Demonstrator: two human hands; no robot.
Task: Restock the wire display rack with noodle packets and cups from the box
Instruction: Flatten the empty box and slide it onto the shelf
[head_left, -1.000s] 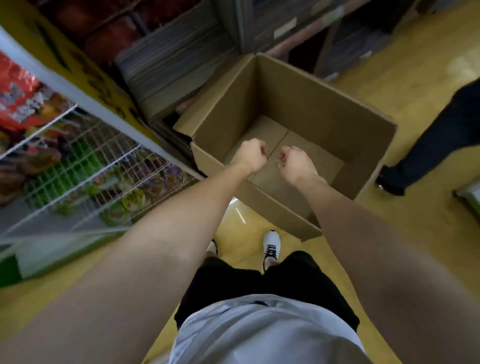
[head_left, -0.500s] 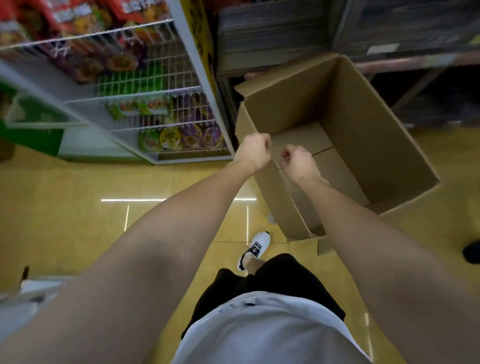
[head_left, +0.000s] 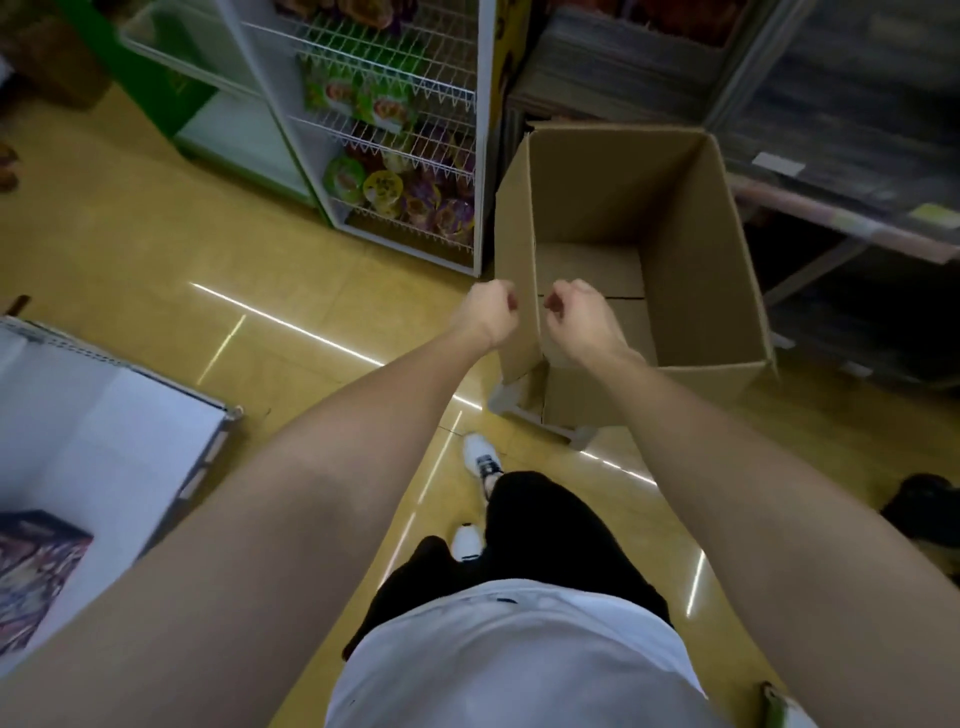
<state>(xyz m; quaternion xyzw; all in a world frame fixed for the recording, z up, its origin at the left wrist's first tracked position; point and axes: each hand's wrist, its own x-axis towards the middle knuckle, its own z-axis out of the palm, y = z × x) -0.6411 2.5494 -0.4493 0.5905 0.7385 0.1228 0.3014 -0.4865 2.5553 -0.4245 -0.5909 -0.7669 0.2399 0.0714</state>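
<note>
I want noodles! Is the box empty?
Empty, as far as shows: the box is open and only its bare cardboard bottom is visible inside.

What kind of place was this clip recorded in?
Most likely a small shop or its stock aisle: a wire display rack holding bright noodle cups, an empty cardboard box on the floor, and dim stacked shelving behind.

I hold the cardboard box by its near left wall, my left hand outside and my right hand inside, both with curled fingers on the edge. I see no goods in the box. To its left stands the wire display rack with noodle cups on the low shelf. Under me is the yellow floor.
</note>
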